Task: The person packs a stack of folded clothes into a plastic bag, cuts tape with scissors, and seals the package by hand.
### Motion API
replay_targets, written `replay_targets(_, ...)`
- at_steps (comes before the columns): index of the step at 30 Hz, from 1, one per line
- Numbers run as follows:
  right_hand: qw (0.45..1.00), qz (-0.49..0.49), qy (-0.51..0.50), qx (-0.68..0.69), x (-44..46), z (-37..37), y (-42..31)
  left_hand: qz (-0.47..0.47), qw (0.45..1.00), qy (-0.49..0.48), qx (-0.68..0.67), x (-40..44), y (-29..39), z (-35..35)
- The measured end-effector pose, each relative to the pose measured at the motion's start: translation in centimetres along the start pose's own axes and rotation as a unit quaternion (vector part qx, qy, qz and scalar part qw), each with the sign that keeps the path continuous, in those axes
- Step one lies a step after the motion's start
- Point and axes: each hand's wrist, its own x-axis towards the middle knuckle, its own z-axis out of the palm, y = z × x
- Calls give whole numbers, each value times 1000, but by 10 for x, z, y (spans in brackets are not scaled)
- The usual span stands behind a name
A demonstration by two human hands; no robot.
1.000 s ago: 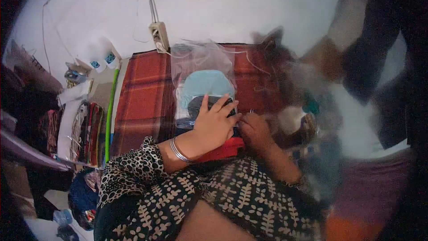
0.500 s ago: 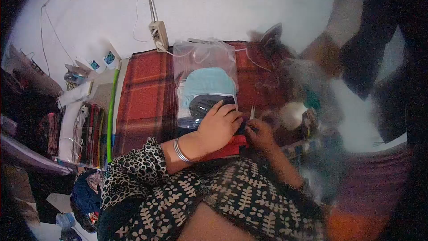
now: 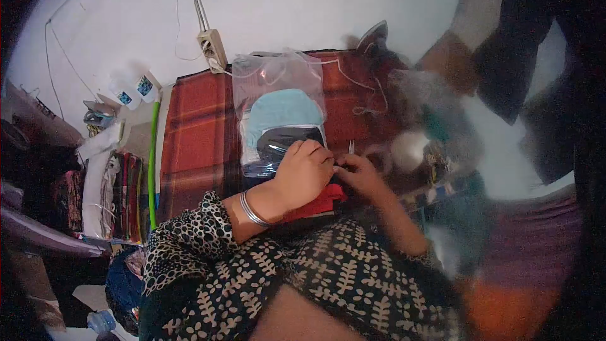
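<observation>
My left hand (image 3: 302, 173), with bangles at the wrist, lies over the lower right of a clear plastic bag (image 3: 278, 66). Its fingers are curled, their tips meeting those of my right hand (image 3: 363, 175), which is pinched closed. Whatever sits between the fingertips is too small or hidden to make out. Folded cloth shows in and under the bag: a light blue piece (image 3: 284, 110) and a black piece (image 3: 284, 141). Pointed metal tips, like small snips (image 3: 351, 146), stick up just beyond my right hand; I cannot tell whether it holds them. Red cloth (image 3: 322, 202) lies below my hands.
A checked red cloth (image 3: 192, 126) covers the work surface. An iron (image 3: 374, 38) stands at the back, its white cord trailing toward a power strip (image 3: 211, 47). Stacked folded fabrics (image 3: 129, 196) and a green strip (image 3: 153, 164) are at left. Lens haze blurs the right side.
My left fingers have curled in, and my right hand has moved up and left so the fingertips meet. The whole view has shifted slightly.
</observation>
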Motion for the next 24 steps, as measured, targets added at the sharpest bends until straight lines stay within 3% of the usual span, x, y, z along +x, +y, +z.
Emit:
replay_targets(5,999,4,-43,-28,6,-5,-5,-5,1000,-18,14,2,4,0)
replay_targets(8,1000,-1,-29,5,6,0,2,-31,999,23,-1,3,7,0)
replay_targets(13,999,-16,-24,23,-2,-2,-7,-37,997,-50,51,1,10,2)
replay_targets(16,999,-21,-50,-8,-2,-5,-9,-32,997,25,59,3,11,-1)
replay_targets(20,997,-57,-45,9,5,-2,5,-54,996,52,53,6,15,-5)
replay_targets(24,996,-67,-54,-4,9,-2,13,-62,996,-13,68,5,19,4)
